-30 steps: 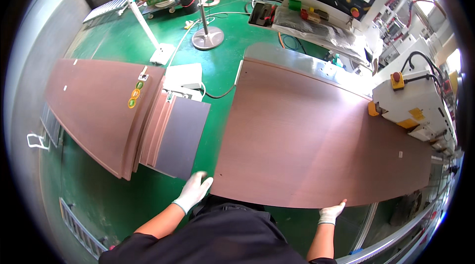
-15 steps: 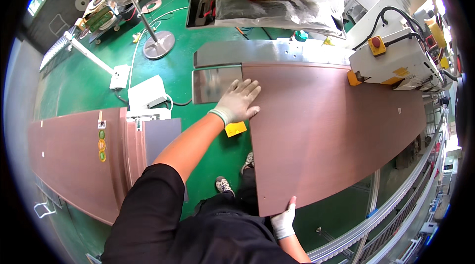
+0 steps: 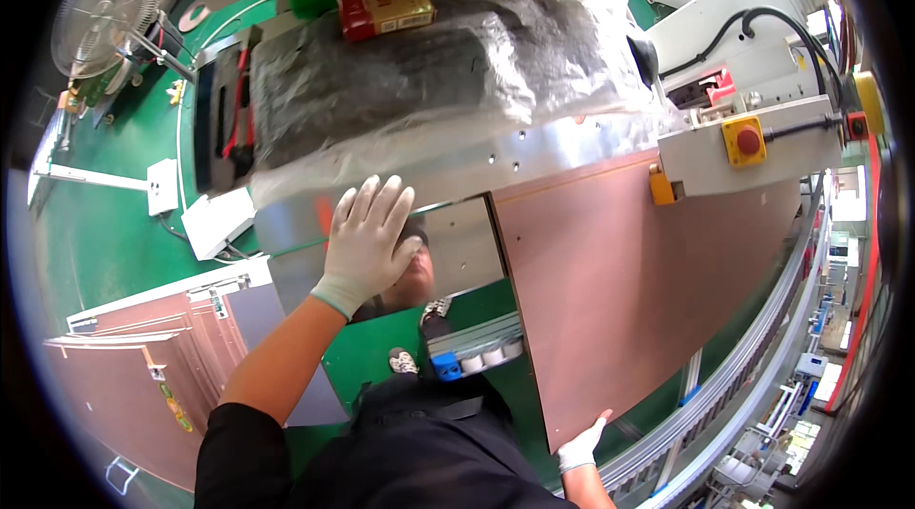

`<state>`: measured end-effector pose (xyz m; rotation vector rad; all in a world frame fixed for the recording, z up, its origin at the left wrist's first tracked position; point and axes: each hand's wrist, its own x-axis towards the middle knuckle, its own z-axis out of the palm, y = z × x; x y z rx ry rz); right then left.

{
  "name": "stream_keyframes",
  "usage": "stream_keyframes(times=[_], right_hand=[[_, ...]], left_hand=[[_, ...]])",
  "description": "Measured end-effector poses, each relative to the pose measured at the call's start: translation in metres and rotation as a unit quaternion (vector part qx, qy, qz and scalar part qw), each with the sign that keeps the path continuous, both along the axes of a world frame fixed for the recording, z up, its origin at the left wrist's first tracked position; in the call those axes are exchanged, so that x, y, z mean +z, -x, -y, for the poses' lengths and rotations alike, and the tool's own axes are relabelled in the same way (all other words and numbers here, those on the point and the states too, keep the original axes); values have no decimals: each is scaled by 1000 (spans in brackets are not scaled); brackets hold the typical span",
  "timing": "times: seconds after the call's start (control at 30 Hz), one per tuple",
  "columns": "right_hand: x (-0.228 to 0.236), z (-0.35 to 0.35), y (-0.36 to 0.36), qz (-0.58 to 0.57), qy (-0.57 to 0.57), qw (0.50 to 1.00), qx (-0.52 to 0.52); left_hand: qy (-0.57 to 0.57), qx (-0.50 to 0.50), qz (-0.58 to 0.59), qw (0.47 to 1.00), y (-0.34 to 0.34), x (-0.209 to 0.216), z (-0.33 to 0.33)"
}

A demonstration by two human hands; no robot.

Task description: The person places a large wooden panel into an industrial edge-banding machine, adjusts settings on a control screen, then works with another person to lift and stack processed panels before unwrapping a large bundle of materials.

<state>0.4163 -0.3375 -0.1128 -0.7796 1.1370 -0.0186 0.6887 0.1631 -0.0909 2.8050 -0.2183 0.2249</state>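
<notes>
A large copper-brown sheet (image 3: pixel 629 290) lies on the machine's table and reaches under a white housing with a red button (image 3: pixel 748 140). My left hand (image 3: pixel 367 242), in a white glove, rests flat with fingers spread on the shiny metal plate (image 3: pixel 467 242) left of the sheet. My right hand (image 3: pixel 583 444), also gloved, grips the sheet's near corner at the lower edge. My dark clothing fills the bottom middle of the view.
A stack of similar brown sheets (image 3: pixel 133 385) sits at the lower left on a green floor. A plastic-covered dark panel (image 3: pixel 429 71) lies beyond the plate. A fan (image 3: pixel 105 9) stands at upper left. A roller rail (image 3: pixel 743 366) runs along the right.
The view has swung closer to the machine. The sheet has slid to the right, toward the white housing. My left hand now lies on the metal plate instead of the sheet; my right hand keeps the corner.
</notes>
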Motion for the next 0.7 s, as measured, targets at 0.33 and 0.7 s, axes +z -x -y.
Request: stream_keyframes(times=[0.33,0.7], right_hand=[[-17,103,-47,-21,143,989,-15],[-27,198,-109,-52,314,943,-99]], left_hand=[[-73,27,-109,991,-17,0,17],[-97,20,-77,992,-28,-4,39]])
